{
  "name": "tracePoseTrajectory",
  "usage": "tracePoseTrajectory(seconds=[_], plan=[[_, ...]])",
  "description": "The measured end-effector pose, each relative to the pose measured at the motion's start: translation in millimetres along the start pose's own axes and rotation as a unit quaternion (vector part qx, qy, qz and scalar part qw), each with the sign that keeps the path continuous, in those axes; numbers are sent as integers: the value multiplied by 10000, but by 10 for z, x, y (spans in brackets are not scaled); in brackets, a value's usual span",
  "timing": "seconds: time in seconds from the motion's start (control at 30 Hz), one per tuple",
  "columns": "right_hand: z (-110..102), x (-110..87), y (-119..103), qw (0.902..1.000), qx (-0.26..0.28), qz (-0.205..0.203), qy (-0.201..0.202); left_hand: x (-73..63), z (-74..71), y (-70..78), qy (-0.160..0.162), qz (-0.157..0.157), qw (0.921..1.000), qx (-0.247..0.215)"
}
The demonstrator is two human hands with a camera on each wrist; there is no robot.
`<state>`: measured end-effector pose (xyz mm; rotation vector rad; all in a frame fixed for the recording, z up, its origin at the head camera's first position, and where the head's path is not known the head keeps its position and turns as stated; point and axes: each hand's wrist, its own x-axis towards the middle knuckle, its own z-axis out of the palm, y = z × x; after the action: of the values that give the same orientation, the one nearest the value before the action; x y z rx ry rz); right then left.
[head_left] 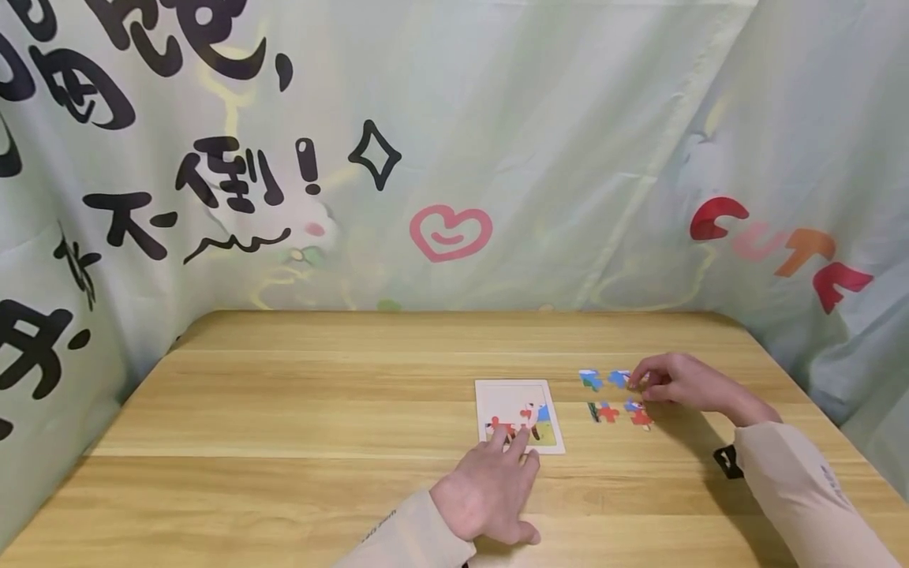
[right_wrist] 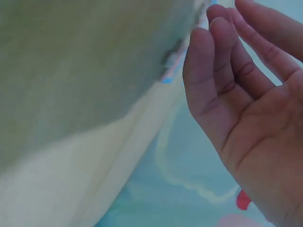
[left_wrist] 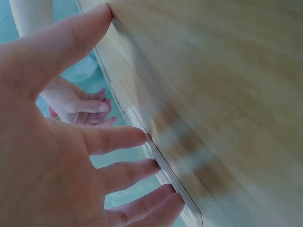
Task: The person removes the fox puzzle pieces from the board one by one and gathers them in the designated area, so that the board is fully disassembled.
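Note:
A white-framed jigsaw board (head_left: pixel 511 390) lies flat on the table, with joined pieces showing red, white and yellow-green along its lower part. My left hand (head_left: pixel 490 489) is spread over the board's near edge; its fingertips rest at the frame and cover some of the picture. Right of the board are several loose jigsaw pieces. My right hand (head_left: pixel 685 383) hovers by a blue piece (head_left: pixel 618 379), fingers loosely bent, with fingertips overlapping its right side. In the right wrist view no piece shows between the fingers (right_wrist: pixel 201 71). A red-and-blue piece (head_left: pixel 638 414) lies below that hand.
A blue-green piece (head_left: pixel 590 379) and a red piece with a dark green edge (head_left: pixel 605 412) lie between the board and the right hand. The wooden table (head_left: pixel 284 410) reaches back to a printed cloth curtain (head_left: pixel 540 158), which also hangs along both sides.

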<state>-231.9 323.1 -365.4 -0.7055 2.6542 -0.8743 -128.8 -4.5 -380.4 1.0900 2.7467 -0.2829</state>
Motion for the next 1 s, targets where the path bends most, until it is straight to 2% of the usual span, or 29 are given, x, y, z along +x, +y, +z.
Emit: tracePoseTrajectory(seconds=[0.1, 0.27, 0.53, 0.8, 1.0], plan=[[0, 52, -110, 9997, -182, -86, 122, -2, 3, 0, 42, 5, 10000, -64], [54, 199, -353, 9992, -277, -290, 79, 5, 0, 0, 92, -7, 9999, -88], [210, 445, -670, 9932, -339, -1084, -268, 31, -22, 4, 35, -22, 9999, 145], [424, 650, -785, 9882, -309, -1391, -560, 31, -35, -3, 34, 12, 10000, 76], [570, 726, -833, 9876, -301, -1395, -657, 20, -33, -7, 46, 14, 9999, 164]])
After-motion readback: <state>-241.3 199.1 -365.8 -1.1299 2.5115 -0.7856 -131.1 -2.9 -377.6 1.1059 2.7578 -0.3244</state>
